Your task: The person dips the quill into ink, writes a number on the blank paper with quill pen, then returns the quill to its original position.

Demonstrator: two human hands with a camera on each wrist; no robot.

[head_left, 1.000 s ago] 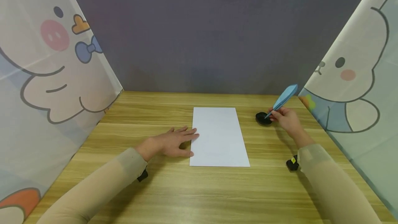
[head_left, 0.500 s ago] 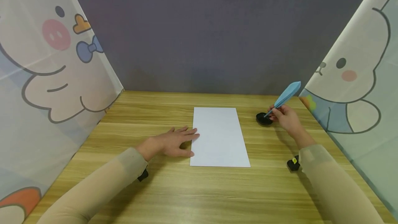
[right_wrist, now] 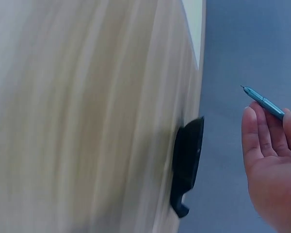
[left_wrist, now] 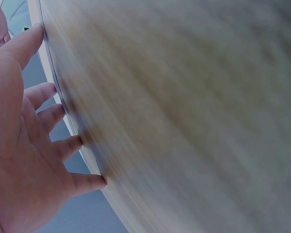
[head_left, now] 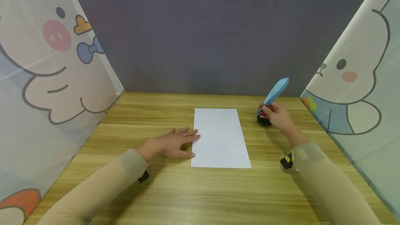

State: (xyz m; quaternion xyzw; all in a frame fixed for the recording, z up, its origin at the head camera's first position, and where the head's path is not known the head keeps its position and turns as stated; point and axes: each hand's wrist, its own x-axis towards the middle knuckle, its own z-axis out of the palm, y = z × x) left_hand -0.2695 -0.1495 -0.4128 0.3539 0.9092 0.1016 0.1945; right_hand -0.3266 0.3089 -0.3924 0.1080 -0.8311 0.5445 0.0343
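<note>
A blue feather pen (head_left: 276, 91) is pinched between the thumb and fingers of my right hand (head_left: 280, 118). Its teal barrel (right_wrist: 265, 103) and fine tip show in the right wrist view, raised off the table. Below that hand stands a small black dish (head_left: 263, 121), partly covered by the fingers; the pen tip is apart from it. Spread fingers of my left hand (head_left: 176, 143) rest on the left edge of a blank white sheet of paper (head_left: 220, 141). From the left wrist view, the left hand (left_wrist: 34, 150) touches the surface with straight fingertips.
Wood-grain table (head_left: 193, 197) lies under everything. A dark grey panel (head_left: 212, 34) rises along its back edge. Cartoon-printed cloths hang at both sides, the left cloth (head_left: 78, 89) and the right cloth (head_left: 356, 89). Black wrist devices show under both sleeves.
My right hand has lifted the feather pen's tip out of the black dish and shifted slightly left with it. The left hand and the paper have stayed put.
</note>
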